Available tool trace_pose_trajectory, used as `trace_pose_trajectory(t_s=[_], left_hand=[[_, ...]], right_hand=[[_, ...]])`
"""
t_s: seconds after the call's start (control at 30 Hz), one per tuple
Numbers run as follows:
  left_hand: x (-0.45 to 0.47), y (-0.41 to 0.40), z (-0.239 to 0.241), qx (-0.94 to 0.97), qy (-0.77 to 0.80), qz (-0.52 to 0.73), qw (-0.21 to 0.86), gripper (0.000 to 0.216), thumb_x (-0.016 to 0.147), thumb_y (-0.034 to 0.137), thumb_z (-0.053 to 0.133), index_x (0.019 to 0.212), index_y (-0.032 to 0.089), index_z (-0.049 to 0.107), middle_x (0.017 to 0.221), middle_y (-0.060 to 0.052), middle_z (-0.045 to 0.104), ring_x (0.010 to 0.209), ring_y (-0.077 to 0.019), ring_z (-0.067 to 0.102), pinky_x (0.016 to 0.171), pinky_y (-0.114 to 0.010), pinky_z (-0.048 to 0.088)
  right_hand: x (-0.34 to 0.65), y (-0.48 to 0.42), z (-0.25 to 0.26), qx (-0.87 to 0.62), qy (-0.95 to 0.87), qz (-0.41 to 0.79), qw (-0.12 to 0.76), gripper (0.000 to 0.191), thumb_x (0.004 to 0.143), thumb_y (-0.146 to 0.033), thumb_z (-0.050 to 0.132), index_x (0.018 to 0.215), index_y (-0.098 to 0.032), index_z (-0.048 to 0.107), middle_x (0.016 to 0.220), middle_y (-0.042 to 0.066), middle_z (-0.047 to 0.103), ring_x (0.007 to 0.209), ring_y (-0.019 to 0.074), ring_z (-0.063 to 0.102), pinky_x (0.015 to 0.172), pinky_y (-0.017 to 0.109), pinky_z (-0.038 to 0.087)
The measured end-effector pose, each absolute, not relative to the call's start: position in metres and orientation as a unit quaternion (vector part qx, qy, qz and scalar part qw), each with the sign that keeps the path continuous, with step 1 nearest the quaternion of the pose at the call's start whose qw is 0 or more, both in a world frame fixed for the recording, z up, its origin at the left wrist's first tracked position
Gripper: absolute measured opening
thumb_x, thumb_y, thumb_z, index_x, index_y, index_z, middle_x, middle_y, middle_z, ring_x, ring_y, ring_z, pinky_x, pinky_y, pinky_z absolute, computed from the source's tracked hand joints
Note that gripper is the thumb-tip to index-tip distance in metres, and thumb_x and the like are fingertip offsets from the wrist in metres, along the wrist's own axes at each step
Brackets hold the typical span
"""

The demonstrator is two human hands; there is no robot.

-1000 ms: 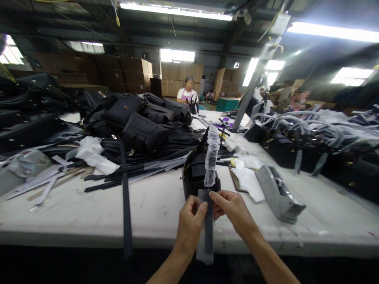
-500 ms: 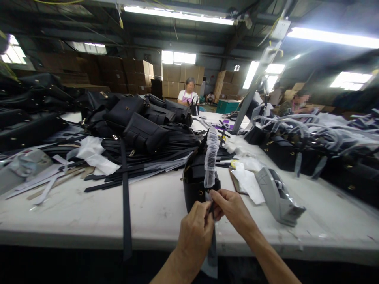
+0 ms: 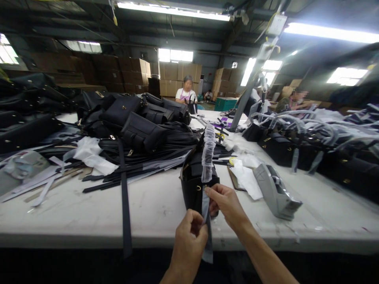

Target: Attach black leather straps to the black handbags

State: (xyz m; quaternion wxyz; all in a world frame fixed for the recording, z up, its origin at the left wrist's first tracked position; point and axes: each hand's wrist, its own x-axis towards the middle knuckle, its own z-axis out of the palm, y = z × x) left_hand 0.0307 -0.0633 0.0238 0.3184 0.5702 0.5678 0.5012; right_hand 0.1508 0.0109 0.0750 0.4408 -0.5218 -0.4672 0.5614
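Note:
A black handbag (image 3: 191,197) stands on the table in front of me, its handle wrapped in crinkled white plastic (image 3: 209,152). From the bag's near end hangs a dark strap in a clear plastic sleeve (image 3: 209,248), reaching over the table edge. My right hand (image 3: 223,201) pinches the strap's upper part, close against the bag. Lower down, my left hand (image 3: 189,236) grips the sleeved strap between thumb and fingers. A gold ring (image 3: 198,188) shows on the bag's end, left of the strap.
A grey tape dispenser (image 3: 276,193) stands to the right, beside white paper (image 3: 245,179). Black bags (image 3: 145,132) and loose black straps (image 3: 160,159) are heaped at the left. More bags with wrapped handles (image 3: 281,148) line the right. Across the table a person (image 3: 186,92) works.
My left hand has slid down the strap, away from my right hand, exposing more of the sleeved strap between them. My right hand stays near the bag's top edge. The view has shifted slightly.

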Motion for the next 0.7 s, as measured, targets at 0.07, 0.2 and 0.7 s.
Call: trace_pose_trajectory(t_s=[0.07,0.2,0.7], left_hand=[[0.026,-0.069,0.023,0.629,0.55,0.495,0.238,0.014,0.076,0.009,0.05,0.07,0.021,0.053,0.061,0.003,0.052,0.054,-0.0128,0.052,0.053,-0.021,0.041],[0.017,-0.086,0.033,0.738,0.464,0.443,0.209,0.019,0.08,0.008,0.047,0.078,0.021,0.06,0.068,-0.002,0.059,0.058,-0.0148,0.055,0.055,-0.023,0.04],[0.049,-0.028,0.044,0.29,0.373,0.561,0.68,0.046,0.074,0.06,0.066,0.075,0.018,0.049,0.058,0.005,0.054,0.043,-0.006,0.048,0.045,-0.018,0.042]], right_hand=[[0.147,0.008,0.072,-0.517,-0.443,0.568,0.463,0.039,0.064,-0.05,0.075,0.06,-0.018,0.053,0.041,-0.003,0.058,0.034,0.0103,0.053,0.033,0.018,0.042],[0.143,0.006,0.07,-0.495,-0.405,0.601,0.479,0.039,0.062,-0.048,0.077,0.059,-0.018,0.053,0.039,-0.005,0.054,0.032,0.0091,0.048,0.033,0.019,0.039],[0.15,0.002,0.076,-0.553,-0.574,0.423,0.431,0.034,0.078,-0.046,0.062,0.057,-0.02,0.054,0.047,-0.005,0.046,0.044,0.0109,0.041,0.045,0.024,0.032]])
